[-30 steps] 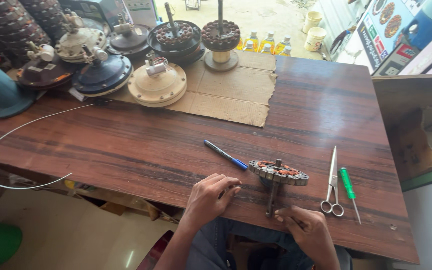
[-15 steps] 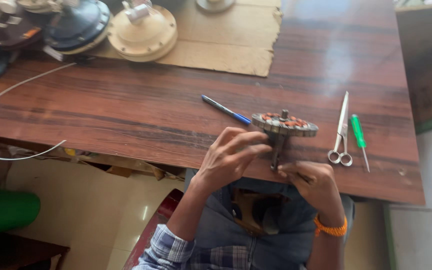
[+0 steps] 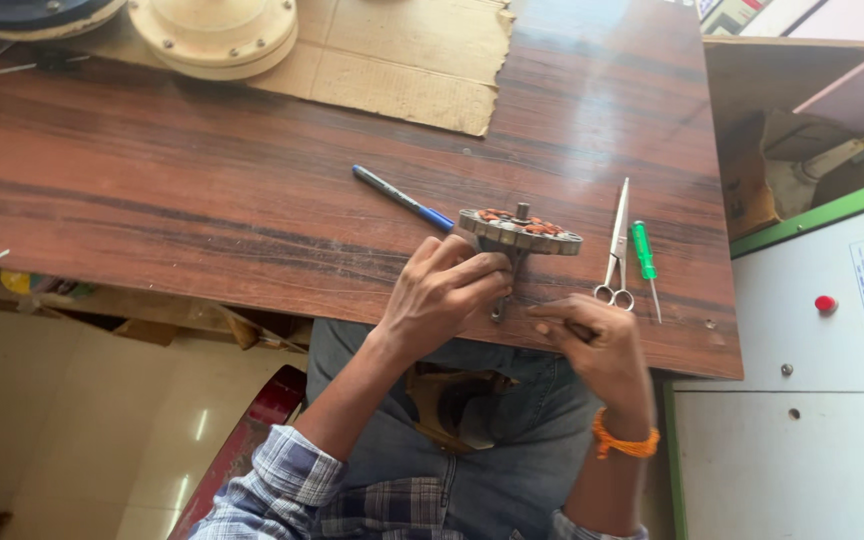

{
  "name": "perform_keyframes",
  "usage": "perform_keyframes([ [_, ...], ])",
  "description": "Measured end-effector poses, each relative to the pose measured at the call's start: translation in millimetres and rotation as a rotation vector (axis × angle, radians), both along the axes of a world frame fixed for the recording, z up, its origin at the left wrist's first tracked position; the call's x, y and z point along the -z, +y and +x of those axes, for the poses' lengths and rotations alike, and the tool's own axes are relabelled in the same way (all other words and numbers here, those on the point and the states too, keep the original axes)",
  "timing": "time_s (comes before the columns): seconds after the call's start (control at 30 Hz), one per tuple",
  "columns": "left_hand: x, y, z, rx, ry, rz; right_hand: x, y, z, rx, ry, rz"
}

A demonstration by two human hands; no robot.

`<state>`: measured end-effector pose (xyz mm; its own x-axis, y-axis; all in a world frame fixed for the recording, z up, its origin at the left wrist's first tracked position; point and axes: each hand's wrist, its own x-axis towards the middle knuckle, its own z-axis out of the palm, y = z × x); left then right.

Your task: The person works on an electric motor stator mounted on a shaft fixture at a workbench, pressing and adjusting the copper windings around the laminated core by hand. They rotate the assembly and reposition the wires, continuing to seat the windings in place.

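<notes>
Stator disc (image 3: 520,230), a grey metal ring packed with copper windings, sits at the near edge of the tabletop (image 3: 202,210), propped on its own shaft. Left hand (image 3: 447,290) is wrapped around the shaft just under the disc, fingers curled tight on it. Right hand (image 3: 592,345) is blurred, fingers pinched narrow as if on something small; I cannot tell what, if anything, is in them.

The risk, as I read it: the disc is top-heavy on that thin shaft and close to the edge, so a loosened grip could tip it into the lap. The scissors (image 3: 615,250) and green screwdriver (image 3: 642,255) lie just beside it, and the blue pen (image 3: 402,198) is close too.

The shaft's long axis looks near upright, its stub pointing up, the disc's face level.
</notes>
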<state>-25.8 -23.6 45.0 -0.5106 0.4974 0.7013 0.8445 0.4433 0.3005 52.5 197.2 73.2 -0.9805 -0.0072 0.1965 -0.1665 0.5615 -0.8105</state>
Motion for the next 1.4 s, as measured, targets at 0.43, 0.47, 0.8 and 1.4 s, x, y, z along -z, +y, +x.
perform_keyframes([
  [0.43,3,20,7,0.116,-0.866,0.783,-95,-48,-66,0.032,0.155,0.373],
  [0.47,3,21,8,0.095,-0.926,0.788,-95,-48,-71,0.006,0.149,0.33],
  [0.8,-4,44,7,-0.123,-0.879,0.842,-77,-6,-119,0.13,-0.121,0.398],
  [1.4,-27,-3,-69,0.339,-0.284,0.083,-95,22,-56,-0.014,-0.237,-0.257],
])
